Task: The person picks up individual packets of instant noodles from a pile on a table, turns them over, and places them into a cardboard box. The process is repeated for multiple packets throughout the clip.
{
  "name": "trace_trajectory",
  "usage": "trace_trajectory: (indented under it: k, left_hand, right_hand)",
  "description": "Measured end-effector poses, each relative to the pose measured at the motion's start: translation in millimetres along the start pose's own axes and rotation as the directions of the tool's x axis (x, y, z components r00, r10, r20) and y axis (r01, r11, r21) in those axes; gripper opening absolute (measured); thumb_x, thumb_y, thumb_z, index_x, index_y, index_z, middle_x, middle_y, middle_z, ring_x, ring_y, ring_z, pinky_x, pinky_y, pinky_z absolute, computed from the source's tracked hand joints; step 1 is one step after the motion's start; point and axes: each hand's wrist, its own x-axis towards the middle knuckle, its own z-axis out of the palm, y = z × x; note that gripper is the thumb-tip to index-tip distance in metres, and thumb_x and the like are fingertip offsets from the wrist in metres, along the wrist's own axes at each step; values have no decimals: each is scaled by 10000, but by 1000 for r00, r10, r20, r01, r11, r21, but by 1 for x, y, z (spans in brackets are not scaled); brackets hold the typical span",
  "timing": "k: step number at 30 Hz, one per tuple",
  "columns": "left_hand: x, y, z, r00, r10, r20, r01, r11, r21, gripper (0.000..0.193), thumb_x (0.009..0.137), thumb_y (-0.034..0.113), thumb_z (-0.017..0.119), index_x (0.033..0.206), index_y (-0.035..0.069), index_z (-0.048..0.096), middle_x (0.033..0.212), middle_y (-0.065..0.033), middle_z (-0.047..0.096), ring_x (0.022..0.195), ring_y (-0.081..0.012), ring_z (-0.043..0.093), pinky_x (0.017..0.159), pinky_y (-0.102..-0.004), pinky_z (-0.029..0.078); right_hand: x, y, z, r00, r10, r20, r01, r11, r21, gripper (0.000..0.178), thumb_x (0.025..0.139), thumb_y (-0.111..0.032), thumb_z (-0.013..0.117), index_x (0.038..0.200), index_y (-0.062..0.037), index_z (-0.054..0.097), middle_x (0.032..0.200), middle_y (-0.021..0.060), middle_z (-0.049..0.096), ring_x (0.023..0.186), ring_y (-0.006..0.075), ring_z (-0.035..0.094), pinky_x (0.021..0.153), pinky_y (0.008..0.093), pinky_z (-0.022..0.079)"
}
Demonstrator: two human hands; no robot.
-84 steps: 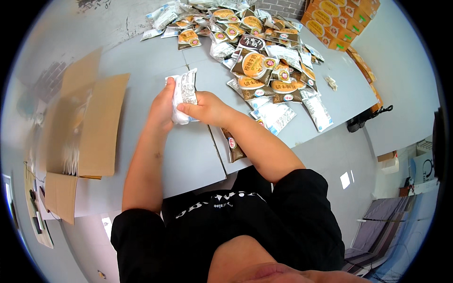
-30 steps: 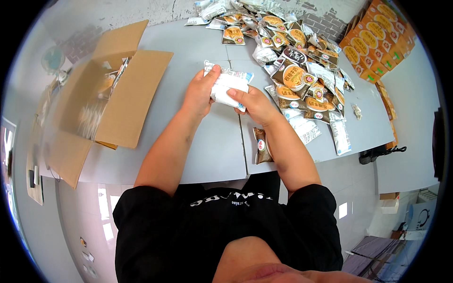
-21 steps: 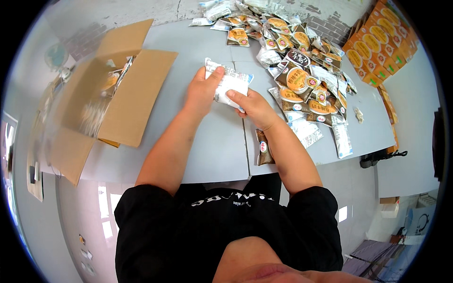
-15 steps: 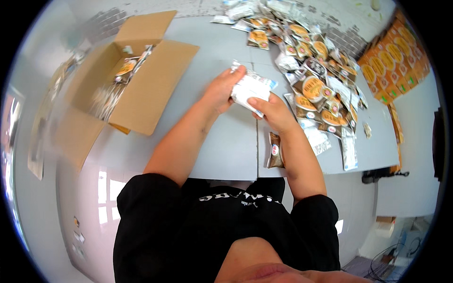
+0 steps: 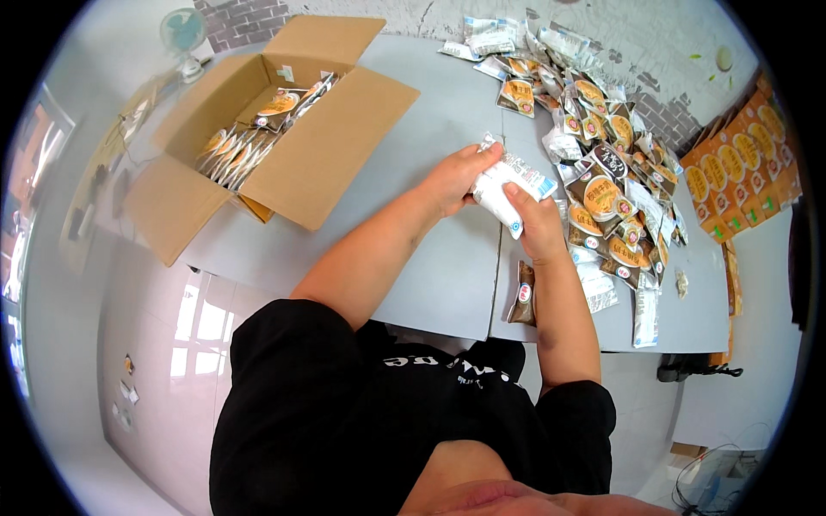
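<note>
A white printed pouch (image 5: 499, 196) is held above the grey table (image 5: 430, 284), its back face up. My left hand (image 5: 461, 178) is closed on its upper left part, thumb on top. The lower right part is gripped by my right hand (image 5: 538, 225), its thumb pressing the pouch's face. To the right lies a heap of brown, orange and white pouches (image 5: 600, 199). A single brown pouch (image 5: 522, 294) rests beside my right forearm. On the left, an open cardboard box (image 5: 318, 146) contains several pouches (image 5: 241, 155) standing in a row, with one lying flatter across them.
Orange printed cartons (image 5: 736, 168) stand at the far right against the wall. A small fan (image 5: 184, 33) is behind the box at the back left. The box's flaps spread outward over the table. Small scraps (image 5: 126, 391) lie on the floor at left.
The view has shifted, so the table and box appear farther right and the fan now shows. Both hands keep their grip on the white pouch, which looks slightly more upright.
</note>
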Motion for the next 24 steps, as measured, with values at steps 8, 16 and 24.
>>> trace_trajectory:
  k: [8,16,24]
  left_hand:
    - [1,-8,-3,994,82,78,-64,977,-202,602,943,634,388,1169,105,564,1074,-76,612,981,-178,589,830,-407,506]
    - [-10,-10,26,990,133,35,-124,972,-198,525,947,380,567,1320,43,414,1229,-99,551,1130,-214,551,954,-422,459]
    - [-17,8,20,966,257,-1,-251,945,-209,401,948,249,587,1253,25,451,1181,-102,583,1083,-210,584,947,-374,475]
  right_hand:
    - [-1,0,-2,985,-154,-76,160,985,72,375,899,-168,651,1219,15,579,1108,66,649,972,134,612,827,261,487]
    - [3,1,-2,948,-276,-155,265,960,-87,371,891,-194,669,1192,10,594,1100,69,649,965,134,611,806,258,491]
    - [-1,-11,-11,960,-221,-173,205,973,-105,385,920,-301,629,1142,11,591,917,21,639,786,70,556,673,249,459]
